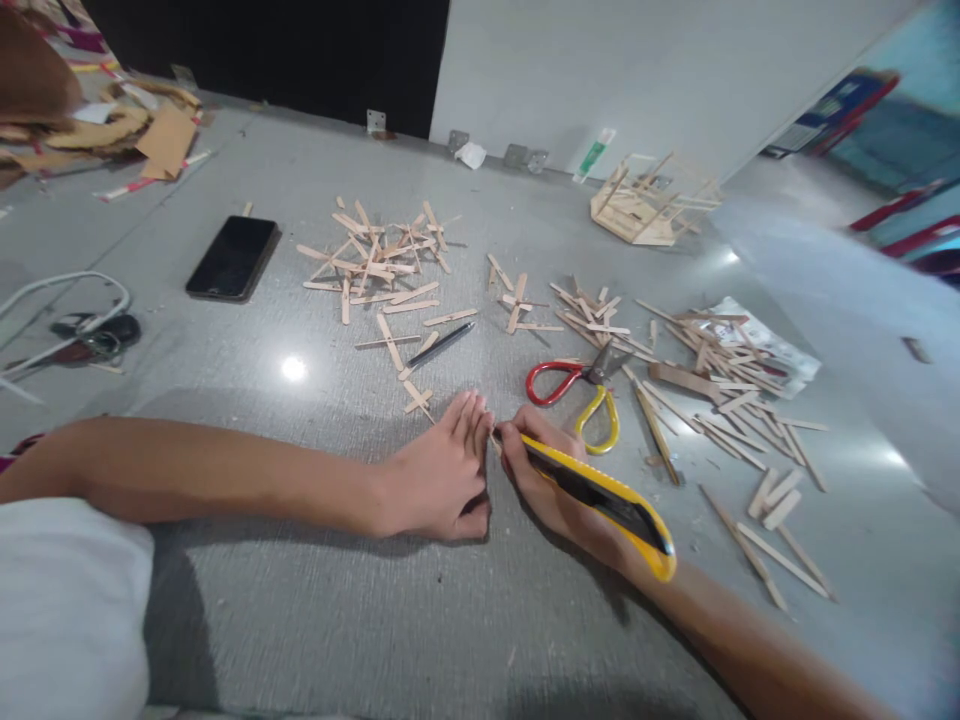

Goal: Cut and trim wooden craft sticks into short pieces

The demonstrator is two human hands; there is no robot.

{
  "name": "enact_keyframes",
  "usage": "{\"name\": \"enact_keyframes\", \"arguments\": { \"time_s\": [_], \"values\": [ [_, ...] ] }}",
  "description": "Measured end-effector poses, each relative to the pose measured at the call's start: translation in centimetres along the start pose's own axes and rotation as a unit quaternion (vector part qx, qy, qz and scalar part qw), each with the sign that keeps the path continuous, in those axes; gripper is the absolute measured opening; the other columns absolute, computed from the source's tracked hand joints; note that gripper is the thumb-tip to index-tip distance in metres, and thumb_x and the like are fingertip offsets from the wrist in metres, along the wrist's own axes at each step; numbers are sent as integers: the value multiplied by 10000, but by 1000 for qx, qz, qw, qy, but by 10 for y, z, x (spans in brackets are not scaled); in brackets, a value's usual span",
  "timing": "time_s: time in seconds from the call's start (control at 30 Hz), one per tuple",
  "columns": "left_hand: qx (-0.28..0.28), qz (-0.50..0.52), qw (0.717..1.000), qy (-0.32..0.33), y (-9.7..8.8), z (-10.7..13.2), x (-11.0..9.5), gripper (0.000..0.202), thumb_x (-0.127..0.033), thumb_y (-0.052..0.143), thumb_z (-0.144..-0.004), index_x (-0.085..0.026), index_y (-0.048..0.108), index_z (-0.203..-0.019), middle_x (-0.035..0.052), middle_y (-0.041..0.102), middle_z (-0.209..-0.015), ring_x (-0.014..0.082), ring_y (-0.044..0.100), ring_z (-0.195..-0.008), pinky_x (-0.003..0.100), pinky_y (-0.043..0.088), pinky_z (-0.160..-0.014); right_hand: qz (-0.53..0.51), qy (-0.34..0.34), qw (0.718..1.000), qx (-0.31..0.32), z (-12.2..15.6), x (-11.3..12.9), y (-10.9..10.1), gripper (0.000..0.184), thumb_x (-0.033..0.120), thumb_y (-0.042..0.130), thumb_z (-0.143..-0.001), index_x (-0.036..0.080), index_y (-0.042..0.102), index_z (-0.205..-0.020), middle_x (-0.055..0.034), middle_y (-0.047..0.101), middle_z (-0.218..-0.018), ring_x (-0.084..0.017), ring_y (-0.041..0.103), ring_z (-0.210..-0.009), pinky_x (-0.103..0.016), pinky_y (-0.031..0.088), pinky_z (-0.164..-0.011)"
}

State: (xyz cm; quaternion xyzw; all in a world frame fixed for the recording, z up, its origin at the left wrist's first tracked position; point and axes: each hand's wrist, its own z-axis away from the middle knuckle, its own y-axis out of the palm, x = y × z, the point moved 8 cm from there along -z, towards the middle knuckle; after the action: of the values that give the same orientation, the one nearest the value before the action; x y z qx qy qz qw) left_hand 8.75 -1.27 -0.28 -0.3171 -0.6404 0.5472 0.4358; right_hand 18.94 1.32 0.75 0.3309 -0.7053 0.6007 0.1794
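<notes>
1. Head view: grey bench (pixel 315 620), strewn with wooden sticks at mixed stages, bare to assembled. Judged mid-way, not near finished.
2. Left to use, apparently: loose sticks (pixel 739 365), piled on the right, over and around a white packet (pixel 801 368). Mostly lying separate, not built into anything.
3. Partly done: heap of crossed sticks (pixel 371 268), beyond the left hand (pixel 442 470). Apparently joined in small crosses; can't confirm at this resolution.
4. Furthest along: open stick frame (pixel 630 228), standing at the far side near the pale panel (pixel 585 60). Flat base plus uprights. Too blurred to call complete.
5. Left grip: fingers bunched, pressed low at the bench. Can't tell how tight, or on what.
6. Right grip: closed around a yellow cutter (pixel 611 500), front end aimed at the left fingertips. Right hand (pixel 540 492) almost touching the left.
7. Red-and-yellow-handled snips (pixel 600 365): lying just beyond the right hand, not held.
8. Short pieces (pixel 782 488), lower right: likely already cut to length.
9. Workpiece: probably a thin stick end (pixel 496 441) between both hands, at the cutter's front. Mostly hidden; can't read cut progress.
</notes>
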Motion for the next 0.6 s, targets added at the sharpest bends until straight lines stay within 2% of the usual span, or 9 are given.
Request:
{"name": "enact_keyframes", "arguments": {
  "time_s": [0.13,0.37,0.6],
  "values": [
    [7,-6,1000,-1,0,-1,0,841,-534,436,-997,176,554,-1432,379,552,-1476,507,522,-1433,596,294,-1250,0,-27,1000,10,-1,0,2,414,491,456,-1071,273,399,-725,63,438,-561,-141,413,-463,-293,349,-512],
    [39,13,999,-8,2,-1,3,859,-530,441,-996,186,503,-1468,400,492,-1521,531,473,-1461,625,300,-1236,7,-61,996,64,0,3,2,346,417,434,-1078,285,370,-765,66,439,-547,-153,455,-440,-305,354,-521],
    [31,18,999,-8,1,0,3,868,-544,458,-988,185,517,-1456,406,505,-1506,531,463,-1469,626,284,-1235,19,-43,995,83,-1,3,1,352,391,419,-1072,273,407,-741,50,534,-549,-153,528,-465,-316,384,-575]
  ]
}}
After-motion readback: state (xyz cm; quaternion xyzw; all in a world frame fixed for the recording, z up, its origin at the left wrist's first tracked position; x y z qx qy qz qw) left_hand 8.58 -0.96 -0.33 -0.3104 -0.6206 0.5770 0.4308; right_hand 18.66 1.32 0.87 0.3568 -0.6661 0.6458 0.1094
